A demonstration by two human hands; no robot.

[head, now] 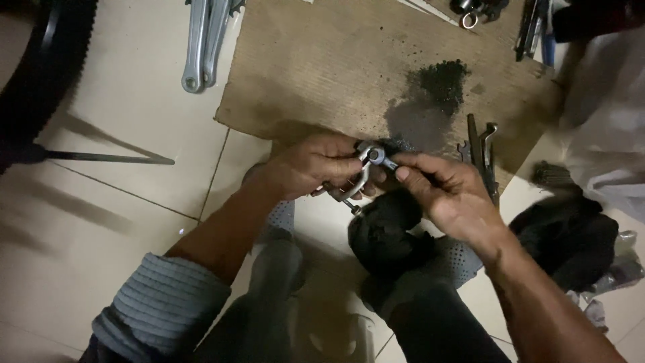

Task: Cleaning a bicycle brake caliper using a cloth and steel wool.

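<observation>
Both my hands met above the cardboard sheet (316, 74): left hand (306, 168) gripped a small curved metal part (359, 176), right hand (447, 191) fingers (410, 176) pinched its bolt end (373, 155), and greasy skin, I judged, risked a slip.

The metal clamp (359, 176) at the centre is shiny silver, and just below it, toward five o'clock, hangs a black rag (384, 232). The cardboard sheet (322, 67) at twelve o'clock is dull brown with a black gritty stain (440, 82) toward one o'clock, and the floor (121, 188) is pale cream tile crossed by thin dark grout lines. At eleven o'clock lies a grey metal crank (201, 44), at ten o'clock a black knobbly tyre (44, 67), and the sleeve (164, 296) at seven o'clock is blue-grey with fine ribbed stripes.
</observation>
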